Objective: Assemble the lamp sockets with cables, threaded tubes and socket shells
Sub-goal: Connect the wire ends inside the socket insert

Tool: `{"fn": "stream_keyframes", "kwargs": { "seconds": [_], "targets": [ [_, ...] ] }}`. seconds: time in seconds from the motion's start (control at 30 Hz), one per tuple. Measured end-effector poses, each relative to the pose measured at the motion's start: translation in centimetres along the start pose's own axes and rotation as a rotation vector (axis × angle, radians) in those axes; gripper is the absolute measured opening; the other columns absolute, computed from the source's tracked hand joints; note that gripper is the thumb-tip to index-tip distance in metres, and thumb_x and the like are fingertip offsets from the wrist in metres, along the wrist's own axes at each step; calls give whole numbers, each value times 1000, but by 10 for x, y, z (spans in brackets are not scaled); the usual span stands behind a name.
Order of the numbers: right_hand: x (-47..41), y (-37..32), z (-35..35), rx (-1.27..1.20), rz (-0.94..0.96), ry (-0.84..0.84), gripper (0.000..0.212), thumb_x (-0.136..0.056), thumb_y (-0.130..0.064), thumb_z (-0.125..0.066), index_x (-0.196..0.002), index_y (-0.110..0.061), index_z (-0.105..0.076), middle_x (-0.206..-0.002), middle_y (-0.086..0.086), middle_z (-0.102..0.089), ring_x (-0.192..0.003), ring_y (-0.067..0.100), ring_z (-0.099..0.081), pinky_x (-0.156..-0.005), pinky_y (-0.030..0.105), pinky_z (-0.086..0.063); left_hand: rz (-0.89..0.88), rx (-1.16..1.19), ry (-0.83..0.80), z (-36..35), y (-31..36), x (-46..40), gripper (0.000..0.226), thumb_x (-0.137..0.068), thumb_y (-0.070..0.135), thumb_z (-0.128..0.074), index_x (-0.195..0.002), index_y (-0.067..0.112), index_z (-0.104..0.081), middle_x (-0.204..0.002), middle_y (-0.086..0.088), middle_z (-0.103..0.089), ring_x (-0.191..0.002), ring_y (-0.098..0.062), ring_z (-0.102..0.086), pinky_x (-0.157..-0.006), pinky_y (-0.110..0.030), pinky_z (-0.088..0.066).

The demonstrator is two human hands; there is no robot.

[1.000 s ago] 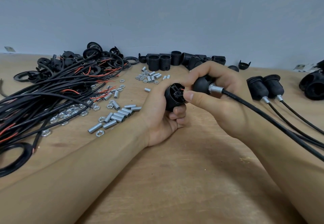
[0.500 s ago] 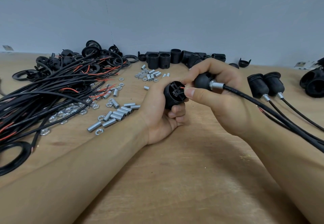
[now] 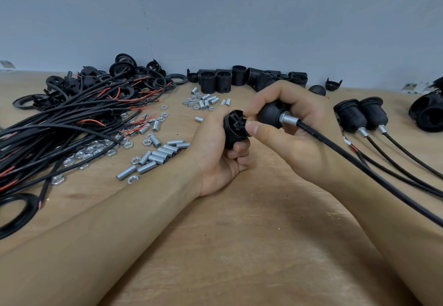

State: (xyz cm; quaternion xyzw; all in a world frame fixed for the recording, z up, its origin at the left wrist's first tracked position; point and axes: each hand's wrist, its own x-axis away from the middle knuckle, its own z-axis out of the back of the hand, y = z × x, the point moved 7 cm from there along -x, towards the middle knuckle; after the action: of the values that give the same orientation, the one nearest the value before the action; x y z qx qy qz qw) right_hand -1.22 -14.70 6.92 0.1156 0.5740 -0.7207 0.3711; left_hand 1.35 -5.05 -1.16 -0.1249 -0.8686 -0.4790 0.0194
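Socket body [image 3: 234, 130], black, gripped in left hand [image 3: 215, 157] above the worktop [image 3: 239, 245]. Domed cap [image 3: 269, 116] with threaded tube [image 3: 288, 120] and cable [image 3: 359, 166], gripped in right hand [image 3: 287, 123] just beside it. Loose tubes [image 3: 158, 154] lie left; two finished sockets [image 3: 362, 116] right.

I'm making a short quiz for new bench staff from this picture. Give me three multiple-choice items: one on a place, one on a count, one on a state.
1. Where does the pile of loose cables lie?
A. on the left of the table
B. on the right of the table
C. under the forearms

2. How many finished sockets with cables lie to the right of the hands?
A. none
B. two
C. five

3. What is the left hand doing?
A. lying flat and open
B. gripping the socket body
C. picking up a nut

Key: 1 A, the black and red strands spread across the left side. 2 B, two lie side by side. 3 B, its fingers curl round the socket body while the right hand holds the cap.
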Motion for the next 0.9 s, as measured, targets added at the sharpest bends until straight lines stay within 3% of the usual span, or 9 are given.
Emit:
{"fn": "stream_keyframes", "kwargs": {
  "seconds": [0.2,0.3,0.43,0.53,0.6,0.67,0.73,0.8,0.9],
  "targets": [
    [3,3,-4,-47,-45,-15,19,-86,13,-63,-89,-5,-60,-71,-8,-62,-57,-3,-63,-53,10,-48,0,-16,35,2,-1,0,35,-92,23,-39,-57,21,-45,-54,4,-31,-42,-8,-23,-50,-24,-21],
    [5,10,-5,-124,-114,-11,22,-89,13,-60,-89,-9,-59,-68,-8,-63,-56,4,-65,-53,15,-50,-4,-41,35,2,-1,0,34,-93,25,-39,-60,21,-45,-57,3,-32,-44,-9,-23,-50,-25,-20],
    [0,12,-1,-151,-141,-1,19,-84,-5,-63,-101,-14,-62,-79,3,-62,-71,13,-64,-70,28,-54,-14,-44,44,1,0,2,32,-96,33,-43,-67,21,-49,-51,5,-39,-43,-8,-27,-50,-26,-22],
    [-1,24,0,-228,-240,4,35,-81,-18,-64,-115,-19,-55,-92,3,-66,-92,18,-66,-88,38,-54,-5,-18,46,3,0,1,29,-95,32,-45,-71,19,-55,-53,6,-46,-41,-8,-29,-49,-25,-25],
    [0,31,4,-265,-293,41,43,-75,-28,-70,-113,-22,-51,-101,10,-68,-103,29,-65,-95,46,-51,-5,-10,49,4,1,2,28,-93,32,-50,-70,19,-58,-59,5,-47,-42,-8,-30,-49,-24,-26],
    [0,31,6,-236,-291,23,43,-76,-31,-72,-111,-20,-50,-106,10,-71,-106,28,-66,-94,41,-51,-21,-15,43,3,3,2,21,-82,34,-61,-68,19,-58,-61,4,-47,-41,-8,-30,-49,-24,-25],
    [0,28,6,-212,-258,-2,33,-87,-21,-70,-114,-16,-52,-105,5,-74,-102,20,-69,-90,33,-53,-28,-22,39,1,4,3,19,-70,37,-68,-63,21,-59,-59,5,-44,-42,-8,-28,-49,-25,-24],
    [0,25,7,-200,-229,-15,28,-88,-14,-69,-115,-11,-60,-107,5,-74,-99,15,-70,-82,24,-54,-17,6,48,3,4,2,27,-83,33,-59,-58,23,-59,-54,5,-39,-42,-9,-25,-48,-24,-25],
    [-3,23,9,-142,-197,-8,25,-84,-20,-72,-109,-18,-70,-110,-2,-73,-105,8,-67,-84,18,-51,-23,16,55,4,3,2,33,-97,32,-41,-71,21,-56,-55,5,-41,-43,-8,-27,-45,-23,-26]
  ]
}}
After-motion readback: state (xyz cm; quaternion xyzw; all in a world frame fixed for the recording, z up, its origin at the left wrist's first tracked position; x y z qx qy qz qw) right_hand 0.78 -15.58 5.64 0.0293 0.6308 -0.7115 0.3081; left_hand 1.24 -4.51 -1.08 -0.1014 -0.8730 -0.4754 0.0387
